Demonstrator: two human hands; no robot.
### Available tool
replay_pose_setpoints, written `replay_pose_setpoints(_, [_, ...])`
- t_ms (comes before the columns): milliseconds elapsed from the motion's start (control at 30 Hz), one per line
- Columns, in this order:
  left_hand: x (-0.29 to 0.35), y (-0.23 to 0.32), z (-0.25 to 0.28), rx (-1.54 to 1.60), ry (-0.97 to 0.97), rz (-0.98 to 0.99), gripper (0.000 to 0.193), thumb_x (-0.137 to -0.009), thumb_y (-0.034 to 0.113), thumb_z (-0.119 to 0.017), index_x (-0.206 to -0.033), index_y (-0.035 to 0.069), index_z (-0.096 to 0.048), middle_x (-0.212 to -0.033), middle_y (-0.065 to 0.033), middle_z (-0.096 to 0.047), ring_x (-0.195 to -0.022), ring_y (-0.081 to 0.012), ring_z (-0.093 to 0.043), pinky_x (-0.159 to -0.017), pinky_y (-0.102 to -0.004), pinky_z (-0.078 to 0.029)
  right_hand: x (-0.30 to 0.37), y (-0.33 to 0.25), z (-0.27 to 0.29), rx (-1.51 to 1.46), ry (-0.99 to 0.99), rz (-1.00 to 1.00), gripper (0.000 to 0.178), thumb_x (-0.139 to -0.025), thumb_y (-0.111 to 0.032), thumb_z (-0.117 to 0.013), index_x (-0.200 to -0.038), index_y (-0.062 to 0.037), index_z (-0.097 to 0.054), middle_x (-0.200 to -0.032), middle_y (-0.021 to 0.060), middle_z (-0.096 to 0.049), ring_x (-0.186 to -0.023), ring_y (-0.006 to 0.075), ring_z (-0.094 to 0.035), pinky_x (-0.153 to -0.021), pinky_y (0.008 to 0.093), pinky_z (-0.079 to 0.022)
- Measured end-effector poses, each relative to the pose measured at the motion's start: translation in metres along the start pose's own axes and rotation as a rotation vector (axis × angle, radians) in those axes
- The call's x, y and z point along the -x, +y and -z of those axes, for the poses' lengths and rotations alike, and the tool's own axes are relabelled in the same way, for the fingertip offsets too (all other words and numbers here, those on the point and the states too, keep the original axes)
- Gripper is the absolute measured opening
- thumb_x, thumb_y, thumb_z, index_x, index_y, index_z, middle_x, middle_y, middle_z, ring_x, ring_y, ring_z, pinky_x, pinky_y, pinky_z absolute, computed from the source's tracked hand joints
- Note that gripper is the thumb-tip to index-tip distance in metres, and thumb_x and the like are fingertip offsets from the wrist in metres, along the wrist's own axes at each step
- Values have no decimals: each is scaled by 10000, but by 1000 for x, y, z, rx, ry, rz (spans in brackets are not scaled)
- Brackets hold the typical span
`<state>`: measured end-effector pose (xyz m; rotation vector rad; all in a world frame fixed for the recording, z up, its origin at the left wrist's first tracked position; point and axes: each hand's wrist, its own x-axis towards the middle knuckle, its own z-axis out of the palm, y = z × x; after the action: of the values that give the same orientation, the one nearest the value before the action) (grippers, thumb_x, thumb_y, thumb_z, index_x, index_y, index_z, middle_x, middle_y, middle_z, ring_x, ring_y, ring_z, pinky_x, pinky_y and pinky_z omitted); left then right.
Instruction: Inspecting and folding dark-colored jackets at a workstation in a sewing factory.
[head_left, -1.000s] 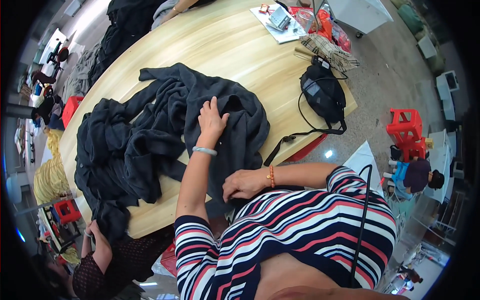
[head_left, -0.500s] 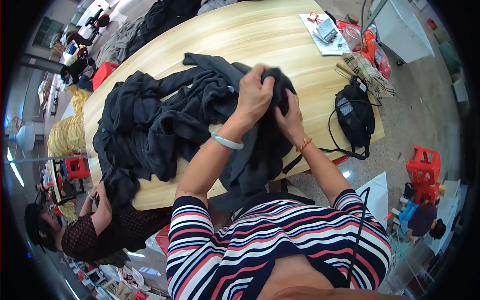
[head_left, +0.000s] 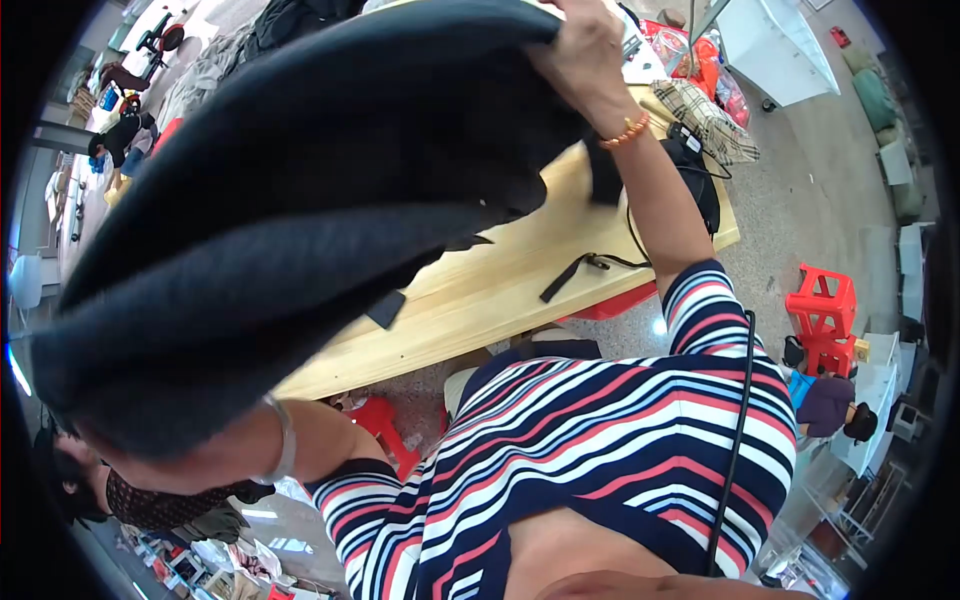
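While the right hand (head_left: 590, 55) curls closed on one end, dark cloth (head_left: 330, 150) arches across to the left hand (head_left: 215, 455).
Soft, matte, bowed into long folds, it hides the left fingers, so their grip cannot be told, and blocks much of the smooth wood-grain table (head_left: 480, 300). Right of the right wrist lie a checked fabric (head_left: 705, 118) and a black bag (head_left: 704, 195).

Upper left, black-grey cloth (head_left: 330, 130); lower centre, navy, white and coral striped top (head_left: 620, 440); right, red stools (head_left: 822, 302).

Downward head-worn fisheye view
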<state>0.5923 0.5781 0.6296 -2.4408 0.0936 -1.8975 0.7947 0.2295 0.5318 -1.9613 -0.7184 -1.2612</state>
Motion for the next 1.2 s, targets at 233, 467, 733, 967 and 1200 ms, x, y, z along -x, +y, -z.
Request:
replay_pose_setpoints(233, [150,-113,-12,829,323,1490,361,-958,175,-546,-1198,-90,-595,-1169,-212,-631,-1007,-310,-655,-953,-418,-532,40,-30,-105,93,-452,9,293,-755,-174,-729,-1042,-144,-680,-964,62,-683,-936,254,-659,-861,376,-485])
replay_pose_setpoints(467, [293,-58,-49,333,-716,987,722,-793,193,-815,-1381,-6,-444,-1354,-148,-505,-1230,-299,-517,-1008,-404,-451,160,-29,-183,-194,-1063,-199,192,-884,-158,-620,-1062,-127,-683,-967,63,-704,-953,285,-658,-911,396,-497])
replay_pose_setpoints(733, [295,-38,-141,300,-936,307,669,-785,192,-770,-1392,107,-501,-1334,-152,-548,-1271,-385,-470,-1098,-473,-334,87,-50,-181,-517,-1008,-208,180,-921,-95,-607,-1083,-70,-680,-1013,104,-699,-941,253,-672,-868,338,-534])
replay_pose_setpoints(967, [186,-149,-125,1423,-380,1771,363,-994,212,-538,-1256,-33,-592,-1207,-160,-644,-1087,-271,-627,-1002,-373,-492,5,-45,-219,-658,-521,-165,222,-907,-112,-650,-1123,-82,-695,-1055,80,-704,-1000,207,-655,-914,326,-516])
replay_pose_setpoints(1200, [265,-317,-119,128,-483,1083,513,-960,325,-648,-1302,-40,-532,-1238,-164,-618,-1090,-304,-614,-994,-405,-469,68,-62,-263,-330,-705,-129,396,-835,-202,-735,-1207,-100,-644,-1216,119,-626,-1177,310,-543,-1030,407,-448])
